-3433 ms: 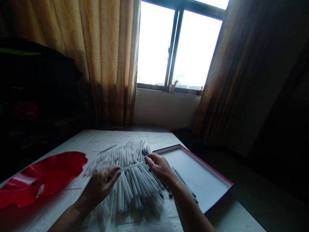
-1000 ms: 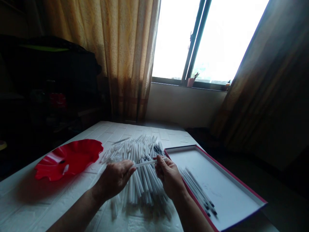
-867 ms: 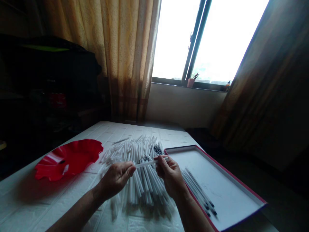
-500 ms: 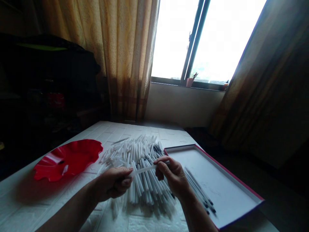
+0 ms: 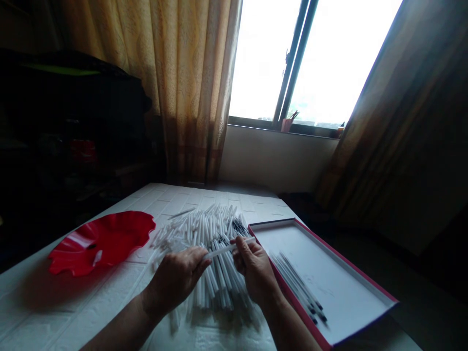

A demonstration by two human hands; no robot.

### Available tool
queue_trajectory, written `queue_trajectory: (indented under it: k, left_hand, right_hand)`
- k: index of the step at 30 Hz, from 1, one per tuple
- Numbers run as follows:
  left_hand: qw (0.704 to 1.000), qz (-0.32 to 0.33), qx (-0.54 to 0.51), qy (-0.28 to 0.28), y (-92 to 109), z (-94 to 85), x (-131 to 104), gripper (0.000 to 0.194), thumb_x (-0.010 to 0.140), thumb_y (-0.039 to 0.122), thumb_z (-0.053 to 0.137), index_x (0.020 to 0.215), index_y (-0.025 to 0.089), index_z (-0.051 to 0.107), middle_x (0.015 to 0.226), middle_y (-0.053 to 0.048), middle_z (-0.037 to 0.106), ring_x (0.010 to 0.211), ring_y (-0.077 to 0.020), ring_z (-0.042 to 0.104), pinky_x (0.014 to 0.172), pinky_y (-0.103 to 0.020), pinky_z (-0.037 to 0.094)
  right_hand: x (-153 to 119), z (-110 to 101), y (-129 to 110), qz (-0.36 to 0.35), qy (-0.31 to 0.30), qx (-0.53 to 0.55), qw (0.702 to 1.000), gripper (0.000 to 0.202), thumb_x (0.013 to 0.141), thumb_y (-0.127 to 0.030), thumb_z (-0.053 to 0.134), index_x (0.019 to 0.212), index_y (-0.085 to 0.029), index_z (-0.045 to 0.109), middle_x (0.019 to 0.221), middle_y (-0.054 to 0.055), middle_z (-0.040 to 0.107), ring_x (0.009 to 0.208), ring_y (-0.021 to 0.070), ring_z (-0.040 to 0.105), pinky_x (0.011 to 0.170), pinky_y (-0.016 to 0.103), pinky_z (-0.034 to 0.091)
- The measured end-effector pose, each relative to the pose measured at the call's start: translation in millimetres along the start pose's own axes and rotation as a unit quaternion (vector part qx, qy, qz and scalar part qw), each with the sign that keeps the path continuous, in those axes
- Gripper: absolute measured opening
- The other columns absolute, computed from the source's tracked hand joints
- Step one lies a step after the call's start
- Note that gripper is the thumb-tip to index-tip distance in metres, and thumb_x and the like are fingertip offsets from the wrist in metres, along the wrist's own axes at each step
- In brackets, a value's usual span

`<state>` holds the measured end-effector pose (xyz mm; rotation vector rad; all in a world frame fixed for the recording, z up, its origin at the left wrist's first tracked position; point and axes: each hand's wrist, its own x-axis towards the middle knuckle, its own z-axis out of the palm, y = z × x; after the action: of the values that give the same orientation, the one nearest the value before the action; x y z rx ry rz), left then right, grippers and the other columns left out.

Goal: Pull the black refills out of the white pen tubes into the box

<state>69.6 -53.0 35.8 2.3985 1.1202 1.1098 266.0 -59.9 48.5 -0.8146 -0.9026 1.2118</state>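
My left hand (image 5: 179,275) and my right hand (image 5: 252,263) hold a slim translucent white pen tube (image 5: 221,250) between them, a little above the pile. The left fingers are closed on its left end, with the thumb along it. The right thumb and fingers pinch it near the other end, which sticks out past them. Below lies a large heap of similar white tubes (image 5: 203,229), with several dark thin pieces (image 5: 239,227) among them. To the right, several dark-ended pens (image 5: 298,285) lie side by side in a shallow white tray with red edges (image 5: 351,263).
A red wavy-rimmed bowl (image 5: 120,236) stands on the left of the white brick-patterned table (image 5: 120,302). Behind the table are a curtain (image 5: 193,87) and a window with a small pen cup (image 5: 287,125) on its sill. Dark furniture stands at the left.
My left hand has turned so its back faces up and moved slightly right. The right hand has moved slightly left and down, with its grip shifted along the tube. Both still hold it.
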Motion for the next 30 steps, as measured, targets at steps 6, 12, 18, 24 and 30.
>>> queue_trajectory:
  k: [6, 12, 18, 24, 30]
  left_hand:
    - [0.999, 0.004, -0.042, -0.029, 5.3, 2.5, 2.8, 0.043, 0.1, 0.046, 0.038, 0.066, 0.021, 0.047, 0.061, 0.003, 0.049, 0.056, -0.0138, 0.052, 0.055, -0.025, 0.035]
    - [0.986, -0.061, -0.125, -0.09, 4.8, -1.5, 5.7, 0.059, 0.098, 0.068, 0.021, 0.06, 0.024, 0.032, 0.051, 0.009, 0.028, 0.04, -0.0092, 0.031, 0.039, -0.02, 0.03]
    - [0.988, -0.122, -0.093, -0.027, -16.4, -13.1, 15.6, 0.064, 0.094, 0.073, 0.019, 0.065, 0.024, 0.048, 0.047, 0.008, 0.035, 0.038, -0.0118, 0.037, 0.037, -0.022, 0.038]
    - [0.99, -0.13, 0.049, 0.031, -30.0, -27.6, 12.0, 0.039, 0.09, 0.054, 0.048, 0.103, 0.024, 0.071, 0.106, -0.005, 0.074, 0.1, -0.0266, 0.069, 0.087, -0.035, 0.052]
    - [0.983, -0.104, 0.149, -0.024, -32.7, -37.6, 7.6, 0.031, 0.088, 0.041, 0.05, 0.1, 0.025, 0.074, 0.106, -0.005, 0.074, 0.096, -0.0252, 0.071, 0.084, -0.035, 0.053]
  right_hand:
    - [-5.1, 7.5, 0.4, -0.021, -0.04, -0.008, 0.999, 0.052, 0.06, -0.063, 0.086, 0.068, -0.014, 0.069, 0.042, -0.008, 0.047, 0.035, 0.0037, 0.035, 0.038, 0.017, 0.025]
    - [5.0, -13.5, -20.4, -0.086, -0.022, -0.019, 0.996, 0.047, 0.061, -0.06, 0.086, 0.064, -0.016, 0.069, 0.04, -0.008, 0.044, 0.037, 0.0055, 0.035, 0.037, 0.019, 0.026]
    - [19.9, -39.9, -29.0, -0.157, 0.043, -0.056, 0.985, 0.046, 0.071, -0.064, 0.077, 0.074, -0.019, 0.068, 0.046, -0.009, 0.045, 0.04, 0.0058, 0.035, 0.039, 0.017, 0.028]
    - [14.8, -20.4, 6.3, -0.14, -0.033, -0.224, 0.964, 0.032, 0.072, -0.046, 0.079, 0.085, -0.017, 0.079, 0.066, 0.004, 0.073, 0.057, 0.0176, 0.065, 0.055, 0.028, 0.052]
    - [16.9, -41.2, -1.2, -0.142, -0.048, -0.39, 0.909, 0.029, 0.085, -0.038, 0.064, 0.1, -0.02, 0.08, 0.101, 0.01, 0.08, 0.098, 0.0282, 0.074, 0.09, 0.04, 0.055]
